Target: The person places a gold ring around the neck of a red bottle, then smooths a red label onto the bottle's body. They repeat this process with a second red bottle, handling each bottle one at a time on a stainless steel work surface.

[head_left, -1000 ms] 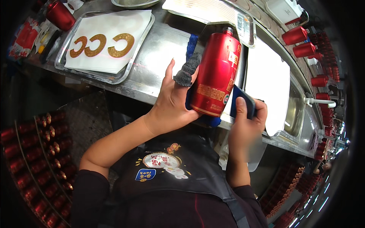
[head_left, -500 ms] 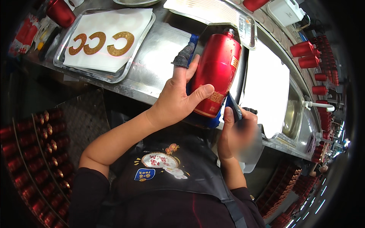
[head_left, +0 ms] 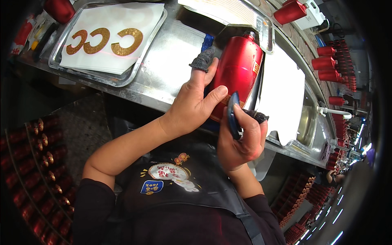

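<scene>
Apron [head_left: 153, 204]: smooth and black with bright printed pictures, close to the counter's near side.
Stacked bottles [head_left: 24, 175]: glossy red rows, low on the left, beneath counter level.
Right hand [head_left: 244, 141]: pinched firmly around a flat, dark blue scraper [head_left: 232, 118]; a dark knitted cover [head_left: 258, 116] wraps one finger.
Scraper edge: at the red bottle [head_left: 241, 61]'s near right side; I cannot tell whether it touches.
Left hand [head_left: 190, 102]: half open, curved round the bottle's left side with the thumb across its near part, holding it.
Bottle: at the counter's near edge between the hands, shiny metallic red with rounded shoulders and gold print.
Bottle's axis: near to far, leaning right; the dark threaded neck points away, the base towards the person.
Steel counter [head_left: 163, 61]: a bare, scuffed strip gives room left of the bottle.
Left tray [head_left: 53, 60]: rounded metal rim, bearing white sheets [head_left: 106, 18] with glittery gold C shapes [head_left: 127, 41].
White sheet [head_left: 281, 94]: flat, right of the bottle, beside the steel sink [head_left: 305, 122].
Far right: more red bottles [head_left: 326, 63] and a white plastic jug [head_left: 312, 16].
</scene>
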`<state>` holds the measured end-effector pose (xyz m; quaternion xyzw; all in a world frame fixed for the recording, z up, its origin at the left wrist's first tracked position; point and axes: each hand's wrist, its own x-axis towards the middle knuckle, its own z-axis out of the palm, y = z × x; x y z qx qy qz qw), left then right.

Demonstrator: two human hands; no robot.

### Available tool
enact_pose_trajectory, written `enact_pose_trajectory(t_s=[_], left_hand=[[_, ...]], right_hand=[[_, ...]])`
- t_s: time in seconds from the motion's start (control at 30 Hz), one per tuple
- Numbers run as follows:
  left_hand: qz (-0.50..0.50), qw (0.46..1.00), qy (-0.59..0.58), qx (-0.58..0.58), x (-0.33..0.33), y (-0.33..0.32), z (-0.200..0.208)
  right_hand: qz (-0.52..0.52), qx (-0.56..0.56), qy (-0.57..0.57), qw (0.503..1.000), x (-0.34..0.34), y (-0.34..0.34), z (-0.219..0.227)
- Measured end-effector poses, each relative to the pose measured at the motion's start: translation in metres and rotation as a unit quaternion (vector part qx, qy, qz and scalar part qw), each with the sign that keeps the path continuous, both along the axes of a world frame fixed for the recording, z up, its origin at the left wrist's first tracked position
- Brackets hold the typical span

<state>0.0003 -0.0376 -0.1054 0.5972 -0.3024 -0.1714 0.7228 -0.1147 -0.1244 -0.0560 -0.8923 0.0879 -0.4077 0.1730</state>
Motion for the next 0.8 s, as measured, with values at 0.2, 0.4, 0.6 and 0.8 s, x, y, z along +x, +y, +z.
enact_pose_trajectory(t_s=[0.2, 0.4, 0.6, 0.8], left_hand=[[-0.127, 0.963, 0.21, -0.113, 0.022, 0.007, -0.007], [-0.162, 0.949, 0.23, -0.141, 0.032, 0.011, -0.014], [-0.151, 0.931, 0.289, -0.164, 0.033, 0.018, -0.01], [-0.144, 0.964, 0.198, -0.104, 0.018, 0.029, 0.0]], right_hand=[[0.115, -0.002, 0.099, 0.988, 0.011, -0.002, 0.033], [0.058, -0.194, 0.155, 0.967, 0.02, -0.005, 0.031], [0.148, -0.153, 0.119, 0.97, 0.017, -0.011, 0.029], [0.1, -0.007, 0.104, 0.989, -0.01, -0.042, 0.037]])
